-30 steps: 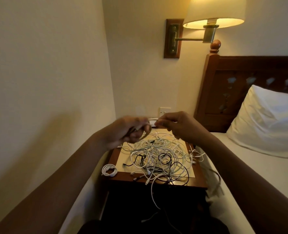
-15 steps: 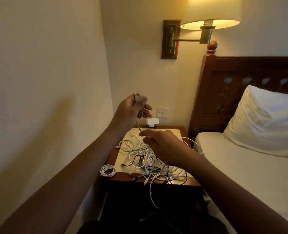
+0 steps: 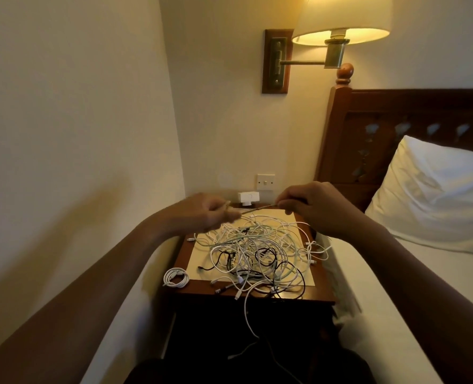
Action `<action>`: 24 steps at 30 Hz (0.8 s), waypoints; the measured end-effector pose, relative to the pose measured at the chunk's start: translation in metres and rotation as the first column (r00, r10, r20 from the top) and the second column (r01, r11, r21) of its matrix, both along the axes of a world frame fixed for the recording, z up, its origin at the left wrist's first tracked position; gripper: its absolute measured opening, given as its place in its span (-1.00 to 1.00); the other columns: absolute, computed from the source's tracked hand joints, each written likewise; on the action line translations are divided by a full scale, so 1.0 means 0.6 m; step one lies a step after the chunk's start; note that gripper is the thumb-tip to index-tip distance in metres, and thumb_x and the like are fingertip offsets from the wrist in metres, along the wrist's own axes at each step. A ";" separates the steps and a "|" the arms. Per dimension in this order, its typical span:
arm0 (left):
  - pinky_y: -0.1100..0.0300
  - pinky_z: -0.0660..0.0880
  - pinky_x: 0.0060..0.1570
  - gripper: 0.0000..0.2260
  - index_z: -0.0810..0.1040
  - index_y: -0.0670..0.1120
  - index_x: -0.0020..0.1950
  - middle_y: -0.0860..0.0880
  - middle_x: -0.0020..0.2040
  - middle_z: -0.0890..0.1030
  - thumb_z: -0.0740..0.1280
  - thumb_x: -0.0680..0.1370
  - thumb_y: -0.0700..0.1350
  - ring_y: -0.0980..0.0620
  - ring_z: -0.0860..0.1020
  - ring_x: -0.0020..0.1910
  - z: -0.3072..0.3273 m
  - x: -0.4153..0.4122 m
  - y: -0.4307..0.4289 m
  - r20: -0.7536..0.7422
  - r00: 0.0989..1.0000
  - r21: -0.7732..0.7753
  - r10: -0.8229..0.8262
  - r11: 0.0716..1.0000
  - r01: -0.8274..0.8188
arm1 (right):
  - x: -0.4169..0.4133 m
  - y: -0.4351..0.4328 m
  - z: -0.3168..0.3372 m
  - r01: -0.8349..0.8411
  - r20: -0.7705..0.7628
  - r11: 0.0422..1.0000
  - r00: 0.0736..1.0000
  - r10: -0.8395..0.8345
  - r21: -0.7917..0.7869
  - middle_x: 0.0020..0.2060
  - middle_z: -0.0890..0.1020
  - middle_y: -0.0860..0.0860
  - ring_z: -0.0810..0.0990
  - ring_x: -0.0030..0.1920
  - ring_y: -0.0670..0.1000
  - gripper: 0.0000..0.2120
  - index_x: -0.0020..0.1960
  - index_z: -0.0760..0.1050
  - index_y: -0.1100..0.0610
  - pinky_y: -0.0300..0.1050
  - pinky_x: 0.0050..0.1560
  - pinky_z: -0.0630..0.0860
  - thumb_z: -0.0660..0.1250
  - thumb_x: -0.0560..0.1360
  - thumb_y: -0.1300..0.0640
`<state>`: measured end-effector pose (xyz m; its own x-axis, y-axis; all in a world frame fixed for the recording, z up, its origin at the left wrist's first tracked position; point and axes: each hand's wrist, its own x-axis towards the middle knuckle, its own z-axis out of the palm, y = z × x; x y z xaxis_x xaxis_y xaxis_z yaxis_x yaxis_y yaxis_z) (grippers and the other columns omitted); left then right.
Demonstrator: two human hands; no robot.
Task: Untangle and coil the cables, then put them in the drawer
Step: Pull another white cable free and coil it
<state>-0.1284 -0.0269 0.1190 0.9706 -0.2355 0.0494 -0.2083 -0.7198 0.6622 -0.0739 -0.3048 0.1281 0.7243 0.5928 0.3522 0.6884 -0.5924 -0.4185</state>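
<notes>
While the left hand (image 3: 206,214) and right hand (image 3: 312,206) pinch a thin pale cable (image 3: 257,209) taut above the wooden surface's (image 3: 182,254) far edge, drawing it out slowly should avoid tightening the tangled white-and-black cable heap (image 3: 252,250).

A lit wall lamp (image 3: 340,20) hangs above the wooden headboard (image 3: 395,120), a white pillow (image 3: 434,195) leaning against it

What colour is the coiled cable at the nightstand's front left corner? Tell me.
White. The coiled cable shows best in the head view, the only one given.
</notes>
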 end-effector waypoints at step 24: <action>0.21 0.40 -0.36 -0.72 0.56 -0.20 -0.06 -0.04 -0.35 0.41 0.17 0.69 -0.07 0.05 0.40 -0.40 -0.043 -0.034 -0.083 -0.214 0.975 -0.866 -0.051 0.471 -0.166 | -0.029 0.073 -0.081 0.208 -0.499 0.686 0.828 0.256 0.697 -0.16 0.73 0.09 0.65 -0.20 -0.01 -0.88 0.10 0.65 0.22 -0.19 -0.12 0.63 0.41 0.57 0.28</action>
